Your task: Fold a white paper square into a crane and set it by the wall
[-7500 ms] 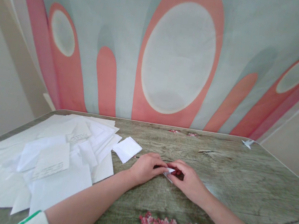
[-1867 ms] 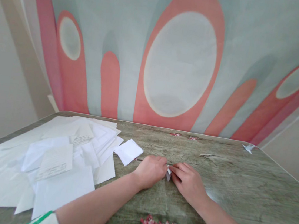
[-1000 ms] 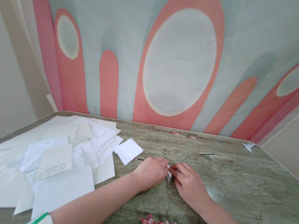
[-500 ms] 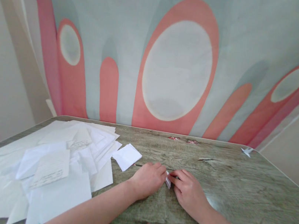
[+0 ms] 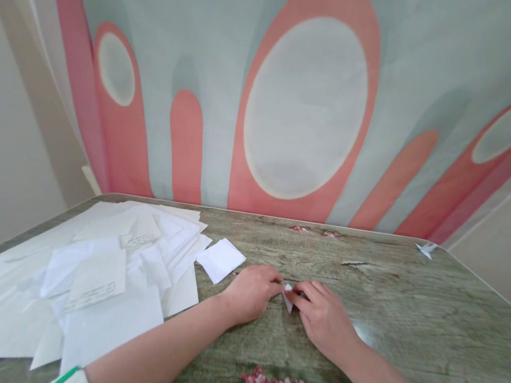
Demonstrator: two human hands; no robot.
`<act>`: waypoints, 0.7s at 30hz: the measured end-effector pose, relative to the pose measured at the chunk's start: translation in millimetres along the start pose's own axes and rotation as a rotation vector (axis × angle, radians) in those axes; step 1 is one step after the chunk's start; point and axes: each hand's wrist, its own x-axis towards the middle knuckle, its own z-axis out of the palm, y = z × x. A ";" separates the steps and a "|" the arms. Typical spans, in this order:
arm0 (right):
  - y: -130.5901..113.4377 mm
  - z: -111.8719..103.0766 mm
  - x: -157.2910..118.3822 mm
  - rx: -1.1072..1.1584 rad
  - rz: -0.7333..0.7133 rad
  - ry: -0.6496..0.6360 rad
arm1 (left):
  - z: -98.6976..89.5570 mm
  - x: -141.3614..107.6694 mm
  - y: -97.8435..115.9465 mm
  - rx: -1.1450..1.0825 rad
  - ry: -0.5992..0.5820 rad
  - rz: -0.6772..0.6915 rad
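A small folded piece of white paper [image 5: 288, 300], narrow and pointed, is between my hands at the middle of the table. My right hand [image 5: 320, 316] pinches its right side, with thumb and fingers together. From the left, my left hand [image 5: 253, 294] has its fingers curled in, the tips closed at the paper's upper left edge. Part of the paper is hidden by the fingers. Just beyond my left hand lies a flat, squarish folded white paper [image 5: 221, 260].
Loose white sheets [image 5: 110, 330] are heaped over the left side of the wood-patterned table [image 5: 429, 345], some bearing print. A small folded paper shape [image 5: 426, 250] rests at the far right corner. Behind the table hangs a coral and grey-green patterned backdrop [image 5: 226, 85].
The view has tilted and shifted slightly. My left fingers have drawn back a little from the small folded paper, so more of its upper part shows. The right hand keeps its pinch.
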 end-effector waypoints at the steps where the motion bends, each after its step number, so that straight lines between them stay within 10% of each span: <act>1: -0.3 -0.1 0.5 -0.003 -0.003 -0.007 | 0.5 0.1 -0.8 -0.004 0.003 -0.005; 21: -2.8 -6.7 -3.0 -0.231 -0.106 -0.148 | -6.5 -2.5 -1.1 -0.007 -0.032 0.006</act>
